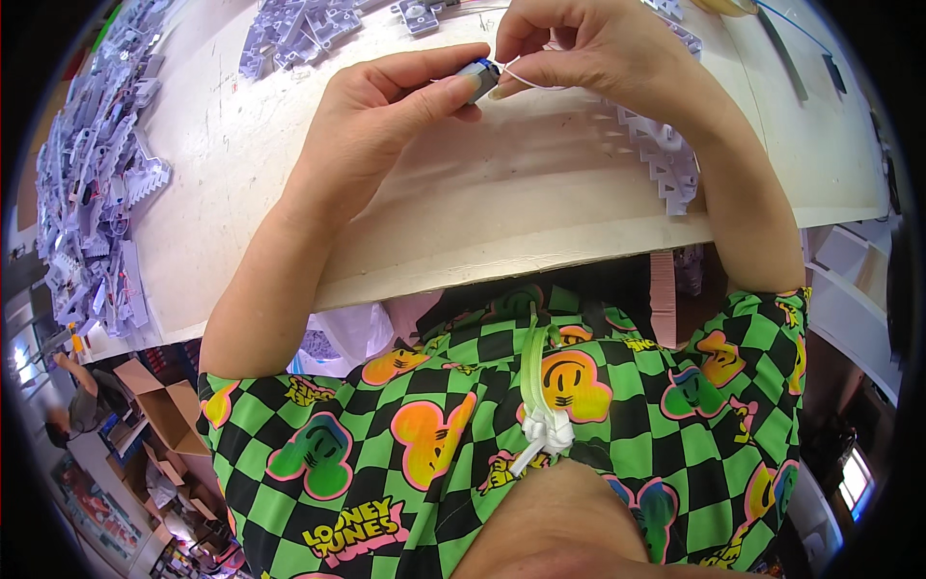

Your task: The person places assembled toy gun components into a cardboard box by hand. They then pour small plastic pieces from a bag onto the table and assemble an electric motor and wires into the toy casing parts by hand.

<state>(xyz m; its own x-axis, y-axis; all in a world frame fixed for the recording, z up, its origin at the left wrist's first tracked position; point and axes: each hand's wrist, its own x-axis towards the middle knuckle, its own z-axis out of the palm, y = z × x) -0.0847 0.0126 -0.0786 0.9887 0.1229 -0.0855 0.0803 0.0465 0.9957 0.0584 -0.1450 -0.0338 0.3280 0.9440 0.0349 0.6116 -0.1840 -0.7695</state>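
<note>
Above the far middle of the table, my left hand [371,116] is closed around a small grey part [481,85] with a bit of blue at its end. Its thumb and forefinger pinch the part, which my fingers partly cover. Close beside it, my right hand [608,53] pinches a thin white wire or cord [540,88] between thumb and fingertips. The wire runs up to the blue end; whether it is fixed there I cannot tell. Under my right wrist lie pale lilac toothed plastic pieces [666,159].
A long heap of pale lilac plastic parts [92,193] covers the left end of the white table [415,217]. More parts [299,34] lie at the far side. A dark strip [781,53] is at far right. An open cardboard box [159,405] and another person [82,396] are lower left.
</note>
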